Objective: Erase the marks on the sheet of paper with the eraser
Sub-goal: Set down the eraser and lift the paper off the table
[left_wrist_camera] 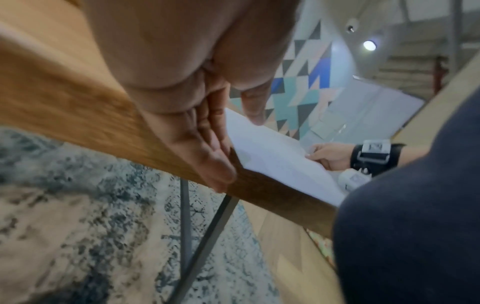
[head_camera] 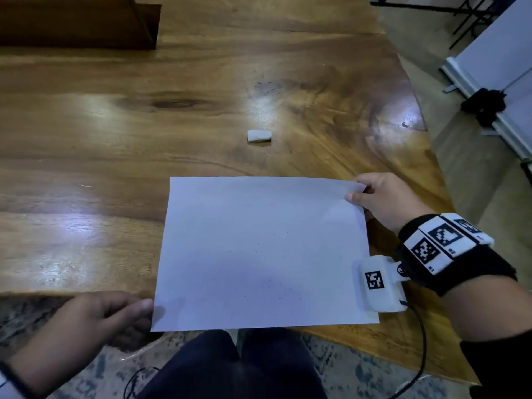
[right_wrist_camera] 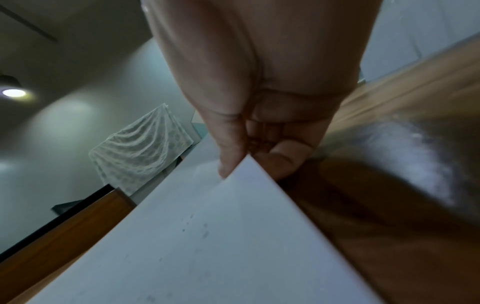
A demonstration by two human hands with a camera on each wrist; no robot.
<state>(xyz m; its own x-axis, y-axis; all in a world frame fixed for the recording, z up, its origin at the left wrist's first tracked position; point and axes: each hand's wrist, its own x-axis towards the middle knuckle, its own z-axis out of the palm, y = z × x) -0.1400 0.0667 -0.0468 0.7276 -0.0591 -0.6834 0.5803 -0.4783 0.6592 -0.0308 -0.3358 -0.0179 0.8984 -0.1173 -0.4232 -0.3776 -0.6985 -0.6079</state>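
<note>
A white sheet of paper (head_camera: 259, 254) lies at the near edge of the wooden table (head_camera: 115, 139), its near left corner hanging over the edge. Only faint grey specks (head_camera: 273, 286) show on it. The small white eraser (head_camera: 259, 136) lies alone on the table beyond the sheet, apart from both hands. My right hand (head_camera: 355, 194) pinches the far right corner, which lifts slightly; the right wrist view shows thumb and finger on the paper (right_wrist_camera: 207, 236). My left hand (head_camera: 145, 315) pinches the near left corner, thumb above and fingers below the paper (left_wrist_camera: 272, 152).
A dark wooden block (head_camera: 77, 21) stands at the far left of the table. The table's right edge curves away toward a white panel (head_camera: 489, 67) on the floor. My legs (head_camera: 230, 367) and a patterned rug (left_wrist_camera: 78, 205) are below the near edge.
</note>
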